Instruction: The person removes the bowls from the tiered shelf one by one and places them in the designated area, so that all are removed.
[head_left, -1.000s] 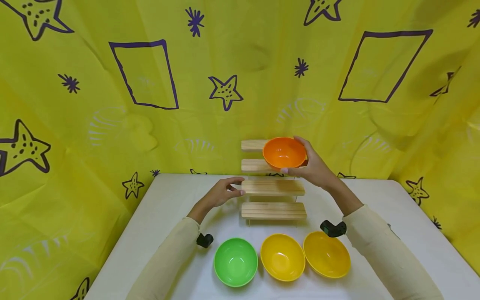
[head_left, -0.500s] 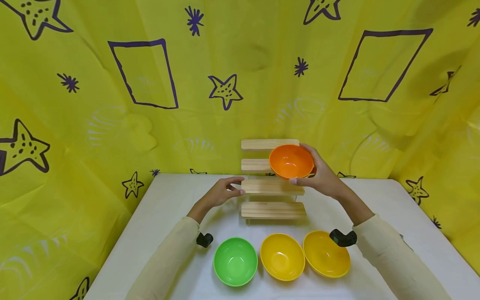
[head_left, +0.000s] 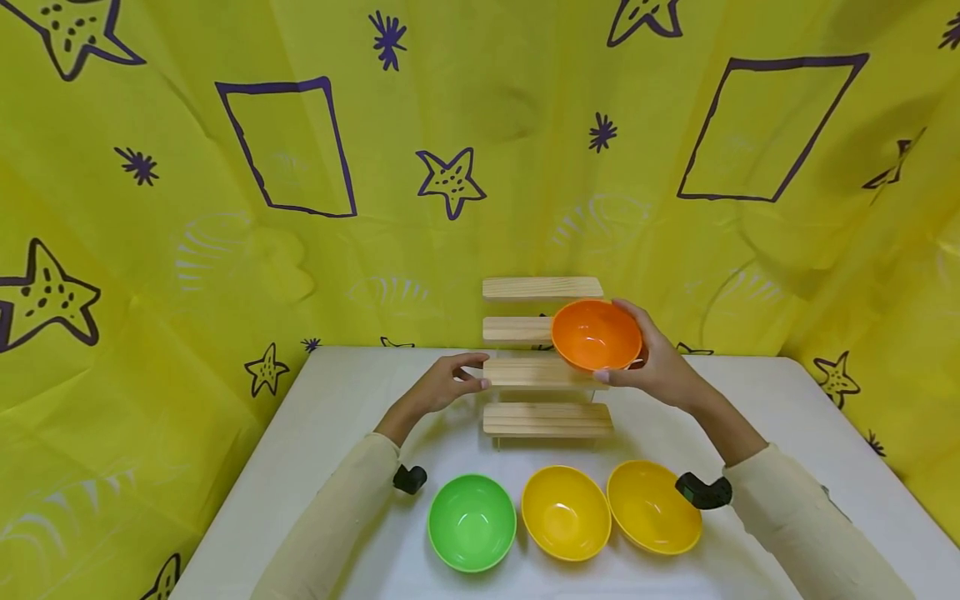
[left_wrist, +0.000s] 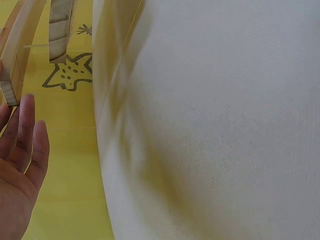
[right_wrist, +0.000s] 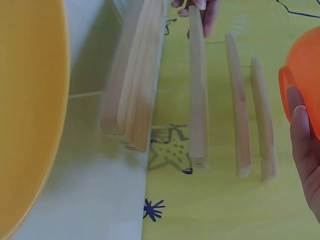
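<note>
My right hand point(head_left: 663, 367) grips an orange bowl point(head_left: 596, 333) by its right side, thumb at the front and fingers behind. The bowl hangs tilted toward me and overlaps the upper steps of a tiered wooden stand point(head_left: 547, 421) in the head view. My left hand point(head_left: 442, 385) pinches the left end of the stand's second step from the front point(head_left: 543, 372). In the right wrist view, the orange bowl point(right_wrist: 307, 75) shows at the right edge, apart from the wooden slats point(right_wrist: 197, 90).
In front of the stand a green bowl point(head_left: 472, 523) and two yellow bowls, one in the middle point(head_left: 566, 513) and one at right point(head_left: 654, 508), stand in a row on the white table point(head_left: 315, 433). A yellow patterned curtain point(head_left: 405, 250) hangs behind and at both sides.
My right hand has moved the orange bowl down and to the right, away from the top step, which now shows in full. The left hand stays at the same step.
</note>
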